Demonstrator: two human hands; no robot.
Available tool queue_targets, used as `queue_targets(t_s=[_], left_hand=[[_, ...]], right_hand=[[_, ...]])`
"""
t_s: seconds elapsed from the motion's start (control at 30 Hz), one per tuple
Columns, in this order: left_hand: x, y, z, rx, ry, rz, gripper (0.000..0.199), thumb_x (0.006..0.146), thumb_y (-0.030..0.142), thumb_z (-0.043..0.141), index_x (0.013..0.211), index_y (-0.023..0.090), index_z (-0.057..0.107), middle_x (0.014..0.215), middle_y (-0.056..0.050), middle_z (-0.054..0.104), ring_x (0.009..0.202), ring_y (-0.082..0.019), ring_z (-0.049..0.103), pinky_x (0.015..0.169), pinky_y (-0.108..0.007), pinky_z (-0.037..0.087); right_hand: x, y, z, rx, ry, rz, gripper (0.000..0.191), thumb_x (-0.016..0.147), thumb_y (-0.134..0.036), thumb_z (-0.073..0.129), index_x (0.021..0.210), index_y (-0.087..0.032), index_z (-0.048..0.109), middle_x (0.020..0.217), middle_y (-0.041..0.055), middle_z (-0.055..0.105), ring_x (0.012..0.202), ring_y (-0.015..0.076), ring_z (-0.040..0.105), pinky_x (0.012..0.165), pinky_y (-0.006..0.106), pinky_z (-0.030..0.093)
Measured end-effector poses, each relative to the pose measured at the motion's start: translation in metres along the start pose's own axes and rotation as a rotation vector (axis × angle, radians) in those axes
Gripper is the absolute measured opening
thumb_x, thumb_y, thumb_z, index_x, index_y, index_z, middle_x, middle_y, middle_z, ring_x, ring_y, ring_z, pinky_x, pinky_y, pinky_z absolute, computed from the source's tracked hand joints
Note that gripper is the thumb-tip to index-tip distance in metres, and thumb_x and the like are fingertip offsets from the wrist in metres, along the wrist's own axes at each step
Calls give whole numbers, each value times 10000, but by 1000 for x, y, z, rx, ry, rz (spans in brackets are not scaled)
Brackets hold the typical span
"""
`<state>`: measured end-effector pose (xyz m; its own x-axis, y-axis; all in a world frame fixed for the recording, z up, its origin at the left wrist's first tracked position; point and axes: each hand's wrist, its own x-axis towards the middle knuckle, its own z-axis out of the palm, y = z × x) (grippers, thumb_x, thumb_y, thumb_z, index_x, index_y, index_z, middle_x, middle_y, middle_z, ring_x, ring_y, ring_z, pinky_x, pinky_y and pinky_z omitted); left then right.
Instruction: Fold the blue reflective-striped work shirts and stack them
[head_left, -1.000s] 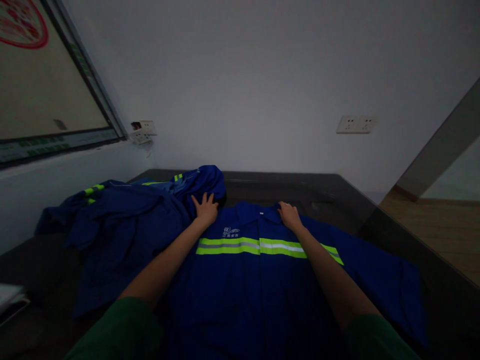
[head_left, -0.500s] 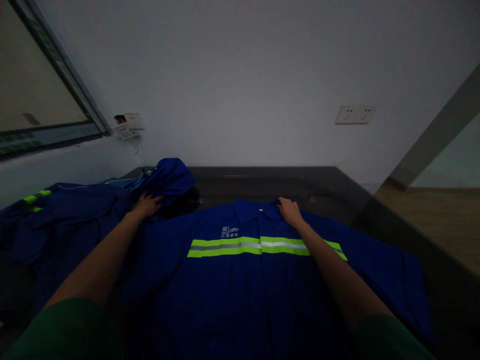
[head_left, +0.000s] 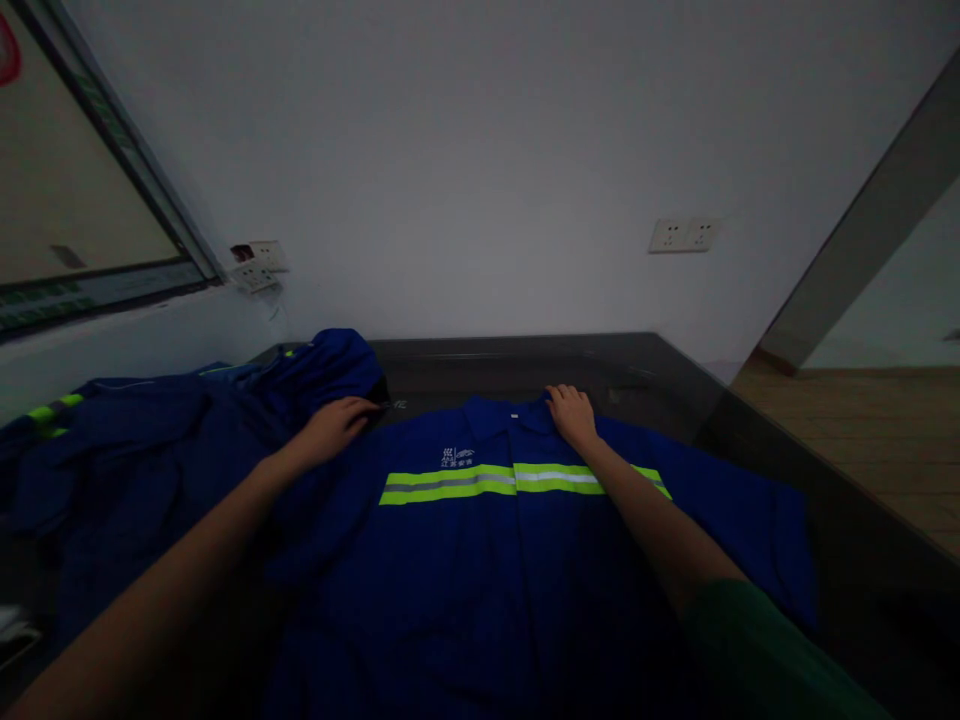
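Note:
A blue work jacket with a yellow-green and silver reflective band lies front up, its collar toward the wall. My right hand is closed on the collar at its right side. My left hand is over the jacket's left shoulder area, its fingers stretched out together toward the collar and holding nothing that I can see. Just beyond those fingers is the edge of a bunched blue garment. Darkness hides the lower part of the jacket.
More dark blue clothing with reflective strips is heaped on the left. Beneath everything is a dark, glossy table against the white wall. Wall sockets are above it, and a window is at left. Wooden flooring shows at right.
My left hand has left the bunched garment and moved right, toward the jacket's shoulder. My right hand stays at the collar. The view has shifted slightly.

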<state>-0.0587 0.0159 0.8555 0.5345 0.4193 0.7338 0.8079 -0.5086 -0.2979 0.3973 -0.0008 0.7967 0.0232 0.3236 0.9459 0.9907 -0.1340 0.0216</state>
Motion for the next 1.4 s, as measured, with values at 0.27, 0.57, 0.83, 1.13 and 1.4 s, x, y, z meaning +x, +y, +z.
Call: queue_targets(t_s=[0.27, 0.57, 0.83, 1.13, 1.4], left_hand=[[-80, 125, 61, -38, -285, 39, 578, 942, 546, 364, 1487, 419, 220, 1606, -45, 115, 1455, -380, 85, 1031, -755, 141], [-64, 110, 70, -2, -290, 13, 581, 944, 591, 292, 1489, 427, 175, 1604, -21, 83, 1458, -361, 93, 1072, -699, 133], [22, 84, 84, -14, -272, 54, 575, 951, 576, 269, 1492, 385, 223, 1604, -64, 107, 1456, -361, 107, 1054, -716, 107], [48, 92, 74, 87, 31, 3, 454, 937, 226, 373, 1378, 203, 477, 1475, -115, 423, 1379, -283, 339, 1154, -548, 143], [-85, 152, 7, -197, -35, 230, 371, 951, 321, 409, 1276, 209, 548, 1285, -75, 592, 1208, -221, 528, 1121, -461, 311]], right_hand=[[-86, 69, -55, 5, -181, 31, 421, 964, -317, 387, 1335, -186, 537, 1392, 140, 496, 1223, 307, 487, 969, 427, 428], [-160, 101, -43, 32, -499, 88, 730, 878, -706, 321, 1509, -351, 230, 1584, 92, 187, 1415, 419, 197, 1080, 620, 251], [-97, 119, -13, 62, -475, 133, 679, 904, -669, 317, 1501, -354, 251, 1586, 93, 185, 1423, 398, 192, 1082, 632, 214], [-44, 105, -22, -83, -403, 114, 686, 909, -634, 374, 1488, -271, 318, 1548, 121, 289, 1421, 398, 182, 1056, 707, 139], [-132, 66, -92, 193, -206, -93, 406, 888, -349, 546, 1253, -177, 592, 1362, 141, 532, 1282, 305, 458, 1054, 470, 386]])
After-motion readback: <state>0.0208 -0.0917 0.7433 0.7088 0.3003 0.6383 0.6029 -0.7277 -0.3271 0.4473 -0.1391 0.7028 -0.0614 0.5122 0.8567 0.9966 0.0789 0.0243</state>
